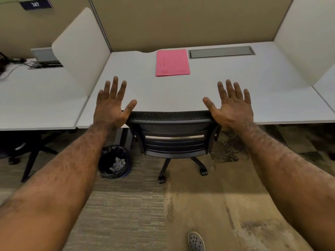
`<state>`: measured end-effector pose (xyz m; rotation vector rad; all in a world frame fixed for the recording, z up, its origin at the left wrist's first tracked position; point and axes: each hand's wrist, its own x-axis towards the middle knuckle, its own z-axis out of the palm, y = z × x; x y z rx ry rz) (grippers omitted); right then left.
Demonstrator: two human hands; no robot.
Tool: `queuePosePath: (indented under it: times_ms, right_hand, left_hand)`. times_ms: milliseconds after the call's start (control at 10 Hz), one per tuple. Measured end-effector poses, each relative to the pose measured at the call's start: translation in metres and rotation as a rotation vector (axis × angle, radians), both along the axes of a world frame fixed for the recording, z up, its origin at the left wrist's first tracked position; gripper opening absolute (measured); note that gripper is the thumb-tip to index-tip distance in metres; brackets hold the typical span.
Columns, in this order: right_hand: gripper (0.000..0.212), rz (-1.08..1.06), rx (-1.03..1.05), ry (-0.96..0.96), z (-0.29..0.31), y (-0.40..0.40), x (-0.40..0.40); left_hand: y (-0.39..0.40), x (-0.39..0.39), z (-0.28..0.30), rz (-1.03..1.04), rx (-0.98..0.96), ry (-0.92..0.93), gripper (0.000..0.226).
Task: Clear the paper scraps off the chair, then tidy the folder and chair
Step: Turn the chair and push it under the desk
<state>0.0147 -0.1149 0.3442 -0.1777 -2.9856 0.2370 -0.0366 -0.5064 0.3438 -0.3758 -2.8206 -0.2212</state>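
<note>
— grip check: left hand (110, 107) and right hand (231, 105) both spread wide, fingers apart, pinching nothing, raised at either end of the chair (174, 134) back.

— and the rest?

— chair tucked against the bench (235, 91). pink folder (172, 62) flat near the bench's rear. paper scraps (117, 164) down in the black bin (114, 161), left of the chair.

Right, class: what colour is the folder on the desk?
Pink; the folder shows clearly in the head view.
</note>
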Motion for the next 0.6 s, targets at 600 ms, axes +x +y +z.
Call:
queuePosePath:
  times_ms: [600]
  right_hand:
    - [0.093, 0.156, 0.094, -0.030, 0.050, -0.009, -0.003]
  left_hand:
    - [0.056, 0.016, 0.052, 0.157, -0.137, -0.256, 0.071]
